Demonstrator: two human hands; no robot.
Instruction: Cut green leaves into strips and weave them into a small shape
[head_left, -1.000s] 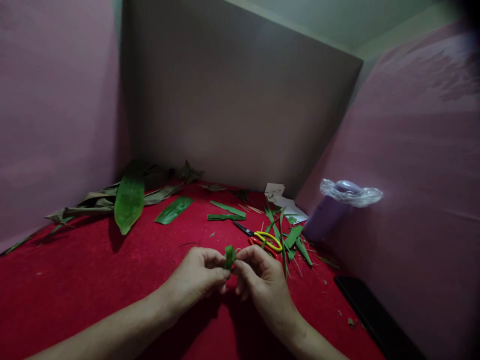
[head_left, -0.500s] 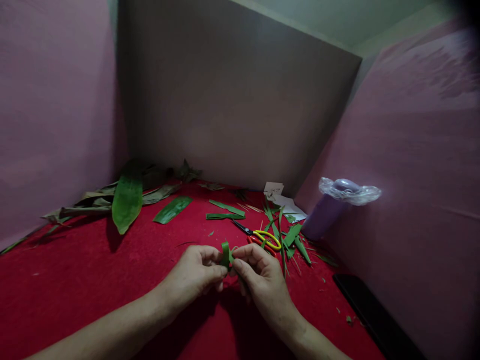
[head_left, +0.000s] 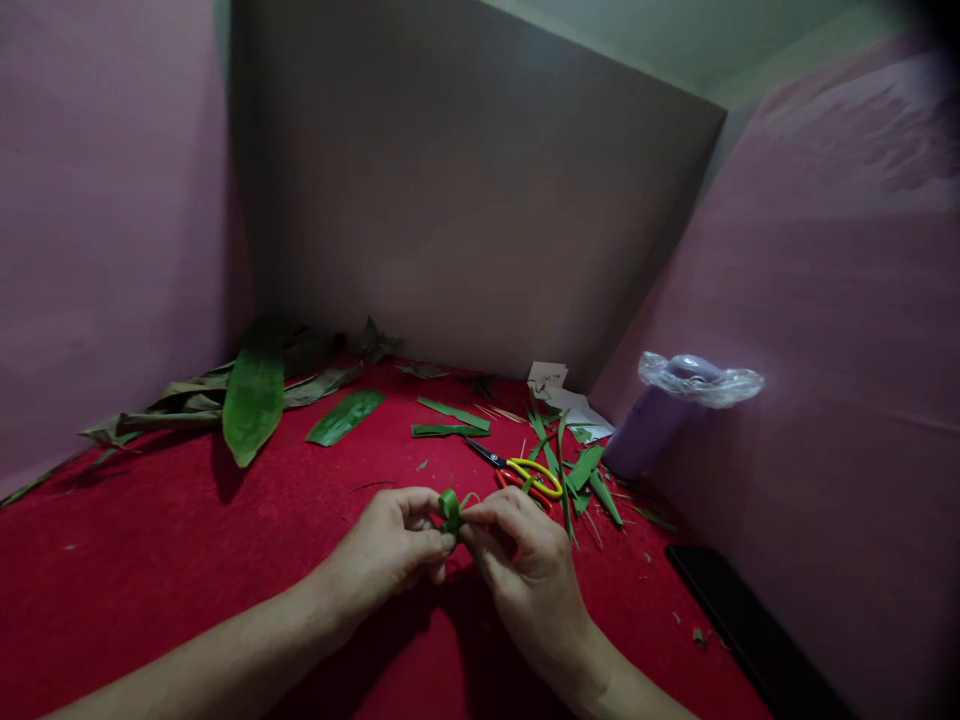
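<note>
At the near middle, above the red cloth (head_left: 187, 610), the left hand (head_left: 394, 545) has thumb and forefinger pinched together on a small folded leaf piece (head_left: 449, 508). The right hand (head_left: 529, 560) has its thumb and forefinger likewise drawn together at the piece's right edge; whether they also grip the thin pale strand (head_left: 470, 497) curling there is too small to tell. Holding it from both sides probably keeps the fold from springing open. The piece stands roughly upright, its long axis up and down, the rounded loop at the top and the lower end hidden among the fingertips.

Near right, a flat black object (head_left: 731, 610) lies slanting along the side. Just beyond the right hand lie scissors (head_left: 534, 480), blades toward the far left and handles toward the near right, seemingly left within easy reach. Right of them are leaf scraps (head_left: 585, 468), perhaps offcuts pushed aside. Farther on lie two leaf strips (head_left: 450, 432), lengthwise left to right, and a wider leaf section (head_left: 345, 418). At far left, a broad leaf (head_left: 255, 410) points nearward.
</note>
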